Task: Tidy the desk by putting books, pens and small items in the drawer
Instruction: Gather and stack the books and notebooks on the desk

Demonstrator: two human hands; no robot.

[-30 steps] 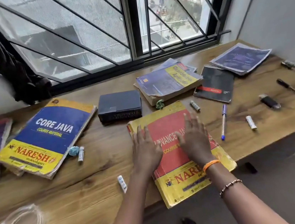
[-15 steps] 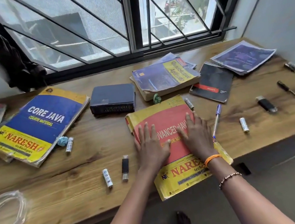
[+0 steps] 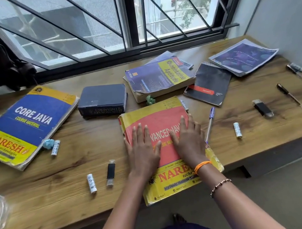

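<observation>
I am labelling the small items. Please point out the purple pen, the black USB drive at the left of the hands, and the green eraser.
purple pen [image 3: 210,124]: head view, middle of barrel.
black USB drive [image 3: 110,171]: head view, black body.
green eraser [image 3: 150,100]: head view, its centre.

Both hands have settled since a second ago; the left hand [image 3: 143,149] and right hand [image 3: 189,140], then blurred and lifted a little, now lie flat with fingers spread on the red and yellow book [image 3: 165,131]; the book itself has shifted, its near corner now jutting further past the front edge of the desk [image 3: 65,197].
</observation>
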